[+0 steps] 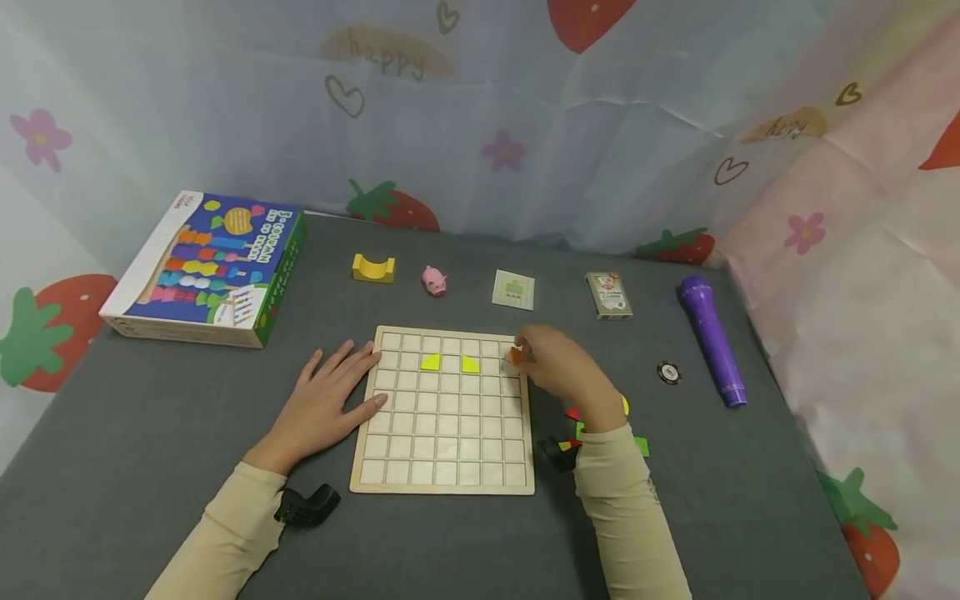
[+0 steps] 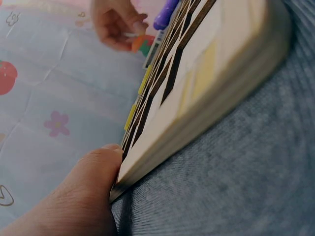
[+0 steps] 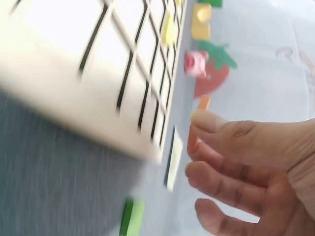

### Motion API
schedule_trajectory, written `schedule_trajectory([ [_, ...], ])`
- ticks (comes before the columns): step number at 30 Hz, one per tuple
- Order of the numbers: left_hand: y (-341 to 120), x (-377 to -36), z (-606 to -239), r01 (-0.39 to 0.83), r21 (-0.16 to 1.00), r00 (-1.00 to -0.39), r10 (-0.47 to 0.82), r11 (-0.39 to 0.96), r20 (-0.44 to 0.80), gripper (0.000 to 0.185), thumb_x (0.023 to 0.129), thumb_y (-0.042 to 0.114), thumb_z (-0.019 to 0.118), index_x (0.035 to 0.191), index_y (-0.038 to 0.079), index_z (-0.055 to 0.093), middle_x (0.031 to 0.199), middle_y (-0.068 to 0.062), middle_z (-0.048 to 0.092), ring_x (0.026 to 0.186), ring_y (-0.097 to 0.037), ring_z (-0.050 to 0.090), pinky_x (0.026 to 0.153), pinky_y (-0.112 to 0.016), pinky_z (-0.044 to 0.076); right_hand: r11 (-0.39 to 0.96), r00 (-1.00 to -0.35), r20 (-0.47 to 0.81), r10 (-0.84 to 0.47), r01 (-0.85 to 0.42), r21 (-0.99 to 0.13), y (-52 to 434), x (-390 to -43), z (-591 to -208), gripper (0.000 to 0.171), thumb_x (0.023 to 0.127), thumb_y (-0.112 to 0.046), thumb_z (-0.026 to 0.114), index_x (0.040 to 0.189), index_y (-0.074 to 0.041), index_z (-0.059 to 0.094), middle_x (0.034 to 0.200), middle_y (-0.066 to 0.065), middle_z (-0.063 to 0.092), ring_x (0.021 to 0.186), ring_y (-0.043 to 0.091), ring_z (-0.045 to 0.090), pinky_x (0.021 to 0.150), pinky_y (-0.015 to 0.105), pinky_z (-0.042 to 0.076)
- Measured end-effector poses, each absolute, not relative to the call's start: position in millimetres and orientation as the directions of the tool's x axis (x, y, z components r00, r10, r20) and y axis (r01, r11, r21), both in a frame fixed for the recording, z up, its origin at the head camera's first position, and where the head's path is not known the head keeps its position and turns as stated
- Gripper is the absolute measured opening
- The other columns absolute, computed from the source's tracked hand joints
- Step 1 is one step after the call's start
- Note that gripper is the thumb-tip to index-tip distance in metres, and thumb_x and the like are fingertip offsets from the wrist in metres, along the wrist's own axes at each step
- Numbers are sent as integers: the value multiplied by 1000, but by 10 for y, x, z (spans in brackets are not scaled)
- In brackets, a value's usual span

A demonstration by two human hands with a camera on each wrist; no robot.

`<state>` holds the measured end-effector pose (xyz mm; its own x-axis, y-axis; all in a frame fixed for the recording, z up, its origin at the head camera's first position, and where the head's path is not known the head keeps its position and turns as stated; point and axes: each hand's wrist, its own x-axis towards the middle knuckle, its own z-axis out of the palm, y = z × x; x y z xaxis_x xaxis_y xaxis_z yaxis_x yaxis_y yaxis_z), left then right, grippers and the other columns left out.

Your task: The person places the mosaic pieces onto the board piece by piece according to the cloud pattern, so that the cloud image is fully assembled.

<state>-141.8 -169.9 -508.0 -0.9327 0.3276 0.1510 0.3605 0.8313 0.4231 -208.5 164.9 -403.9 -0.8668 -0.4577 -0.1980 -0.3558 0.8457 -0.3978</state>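
My right hand [image 1: 558, 372] pinches a small, flat orange piece [image 1: 517, 356] between thumb and fingertips, holding it over the upper right corner of the pale wooden grid board [image 1: 444, 479], which sits low in the middle of the head view. The board is a smooth, thin square slab cut into shallow square cells by raised ribs; two yellow pieces [image 1: 449, 363] with slanted edges lie in its second row, one cell apart. My left hand [image 1: 327, 406] lies flat on the grey felt-like tabletop [image 1: 135, 433], fingers straight and spread, fingertips touching the board's left edge. Loose coloured pieces [image 1: 573, 433], red, green and yellow, lie half hidden by my right wrist, just right of the board. Along the far side stand a yellow arched block [image 1: 373, 268], a pink pig figure [image 1: 434, 281], a card box [image 1: 608, 295] and a glossy purple torch [image 1: 712, 338].
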Motion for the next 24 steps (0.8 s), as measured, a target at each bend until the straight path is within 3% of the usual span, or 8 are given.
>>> schedule_trajectory([
  [9, -1697, -1433, -5065, 360, 416, -933, 329, 835, 147, 71, 93, 56, 51, 150, 18, 35, 155, -5, 32, 146, -30, 19, 115, -57, 5, 809, -823, -167, -543, -459, -368, 1249, -2154, -4132, 13, 89, -19, 69, 100, -12, 67, 102, 0, 63, 91, 15, 60, 80, 34, 52],
  [24, -1705, -1414, -5044, 356, 414, -934, 328, 838, 142, 71, 92, 56, 52, 150, 17, 36, 155, -5, 33, 146, -30, 20, 115, -58, 5, 761, -761, -166, -627, -552, -341, 941, -2165, -4225, 16, 88, -18, 70, 103, -13, 69, 102, -1, 61, 93, 14, 60, 83, 29, 51],
])
